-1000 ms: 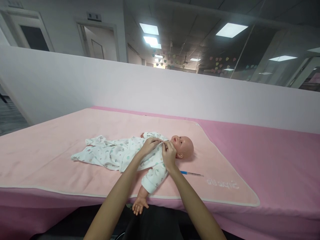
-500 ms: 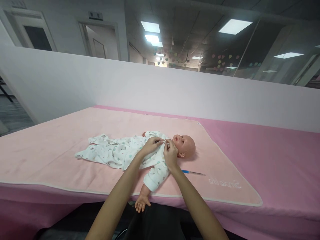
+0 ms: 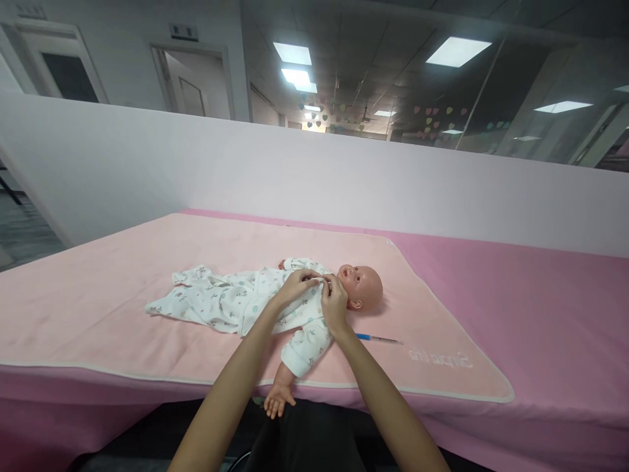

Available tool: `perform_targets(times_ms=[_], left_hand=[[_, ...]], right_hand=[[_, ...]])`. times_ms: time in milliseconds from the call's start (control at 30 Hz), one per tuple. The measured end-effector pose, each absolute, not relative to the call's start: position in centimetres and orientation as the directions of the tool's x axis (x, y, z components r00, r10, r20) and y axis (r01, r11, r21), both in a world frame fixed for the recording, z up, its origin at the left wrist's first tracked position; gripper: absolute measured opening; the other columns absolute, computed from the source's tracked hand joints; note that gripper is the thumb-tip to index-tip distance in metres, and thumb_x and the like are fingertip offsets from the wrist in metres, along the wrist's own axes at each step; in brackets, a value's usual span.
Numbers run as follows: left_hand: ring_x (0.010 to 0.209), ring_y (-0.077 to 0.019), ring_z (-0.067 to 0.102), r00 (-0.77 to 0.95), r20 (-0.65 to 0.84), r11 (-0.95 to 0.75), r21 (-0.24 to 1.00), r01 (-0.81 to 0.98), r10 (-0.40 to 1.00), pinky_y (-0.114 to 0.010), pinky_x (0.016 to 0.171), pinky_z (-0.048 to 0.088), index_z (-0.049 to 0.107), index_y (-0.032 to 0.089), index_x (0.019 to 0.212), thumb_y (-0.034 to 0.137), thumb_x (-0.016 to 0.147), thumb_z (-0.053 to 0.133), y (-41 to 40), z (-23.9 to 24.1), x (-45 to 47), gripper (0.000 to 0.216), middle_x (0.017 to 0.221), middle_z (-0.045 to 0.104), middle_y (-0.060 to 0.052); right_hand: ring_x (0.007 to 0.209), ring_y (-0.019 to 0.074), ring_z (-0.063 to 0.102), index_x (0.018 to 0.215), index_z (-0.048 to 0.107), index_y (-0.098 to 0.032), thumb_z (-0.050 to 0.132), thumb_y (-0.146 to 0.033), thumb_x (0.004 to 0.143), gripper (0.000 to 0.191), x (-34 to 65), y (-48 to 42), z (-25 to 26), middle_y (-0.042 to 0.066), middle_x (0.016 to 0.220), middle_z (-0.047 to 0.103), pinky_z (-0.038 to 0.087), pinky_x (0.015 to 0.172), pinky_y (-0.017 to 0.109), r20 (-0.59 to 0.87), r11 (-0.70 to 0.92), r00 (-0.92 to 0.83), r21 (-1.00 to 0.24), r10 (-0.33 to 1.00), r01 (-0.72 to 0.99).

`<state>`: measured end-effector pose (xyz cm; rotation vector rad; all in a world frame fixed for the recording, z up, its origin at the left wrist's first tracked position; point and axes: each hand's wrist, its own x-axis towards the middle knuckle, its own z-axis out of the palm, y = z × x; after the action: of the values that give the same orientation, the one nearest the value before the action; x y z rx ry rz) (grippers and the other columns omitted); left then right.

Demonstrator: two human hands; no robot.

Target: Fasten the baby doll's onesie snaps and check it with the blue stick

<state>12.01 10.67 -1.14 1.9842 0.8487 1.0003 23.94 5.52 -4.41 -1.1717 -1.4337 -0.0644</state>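
Your left hand [image 3: 295,286] and right hand [image 3: 334,303] pinch the white printed cotton baby romper [image 3: 230,303] closed at the collar of the pink plastic baby doll [image 3: 361,287], seemingly fastening it; the next snap down likely needs the same steady two-handed pinch.

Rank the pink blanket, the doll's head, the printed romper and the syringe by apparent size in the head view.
1. pink blanket
2. printed romper
3. doll's head
4. syringe, the thinnest, though about as long as the head is wide.

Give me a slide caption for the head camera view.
Both hands, left hand and right hand, pinch the collar of a doll's printed sleepsuit on a pink blanket.
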Motion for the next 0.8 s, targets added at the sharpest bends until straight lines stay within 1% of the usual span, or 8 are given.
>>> perform_targets(times_ms=[200,367,600,700,800], left_hand=[[0.084,-0.0181,0.058,0.483,0.355,-0.499,0.840,0.211,0.801,-0.028,0.076,0.044,0.065,0.015,0.096,0.026,0.071,0.053,10.82,-1.16,12.03,0.030,0.089,0.066,-0.004],[0.080,-0.0173,0.057,0.507,0.372,-0.546,0.799,0.253,0.778,-0.028,0.073,0.043,0.064,0.015,0.097,0.029,0.075,0.049,10.97,-1.30,12.03,0.030,0.085,0.066,-0.004],[0.086,-0.0176,0.057,0.544,0.396,-0.600,0.754,0.267,0.740,-0.028,0.079,0.042,0.062,0.016,0.099,0.030,0.080,0.043,10.60,-1.08,11.99,0.031,0.093,0.065,-0.004],[0.085,-0.0178,0.057,0.528,0.396,-0.603,0.739,0.302,0.751,-0.028,0.078,0.042,0.062,0.017,0.096,0.030,0.080,0.040,10.47,-1.18,12.06,0.030,0.091,0.065,-0.004],[0.083,-0.0179,0.056,0.495,0.404,-0.600,0.723,0.344,0.770,-0.028,0.077,0.042,0.062,0.018,0.087,0.029,0.079,0.041,10.34,-1.32,12.17,0.025,0.086,0.064,-0.003]], right_hand=[[0.085,0.0165,0.057,0.094,0.057,-0.017,0.034,-0.018,0.087,0.024,23.93,5.60,-4.35,0.007,0.090,0.063,0.044,0.075,0.028,0.781,0.480,0.246,-0.564,0.574,0.672],[0.084,0.0165,0.057,0.093,0.057,-0.017,0.034,-0.018,0.087,0.023,23.94,5.56,-4.31,0.006,0.089,0.063,0.044,0.075,0.028,0.775,0.464,0.240,-0.562,0.585,0.685],[0.085,0.0166,0.056,0.093,0.057,-0.018,0.034,-0.019,0.087,0.023,23.96,5.61,-4.42,0.006,0.088,0.062,0.043,0.076,0.029,0.763,0.461,0.234,-0.572,0.602,0.679],[0.085,0.0166,0.056,0.093,0.056,-0.018,0.034,-0.019,0.087,0.023,23.95,5.61,-4.41,0.006,0.088,0.061,0.043,0.075,0.028,0.764,0.461,0.230,-0.569,0.603,0.681],[0.082,0.0168,0.055,0.092,0.056,-0.018,0.035,-0.018,0.086,0.022,23.92,5.59,-4.34,0.006,0.086,0.061,0.043,0.074,0.029,0.769,0.458,0.235,-0.564,0.594,0.687]])
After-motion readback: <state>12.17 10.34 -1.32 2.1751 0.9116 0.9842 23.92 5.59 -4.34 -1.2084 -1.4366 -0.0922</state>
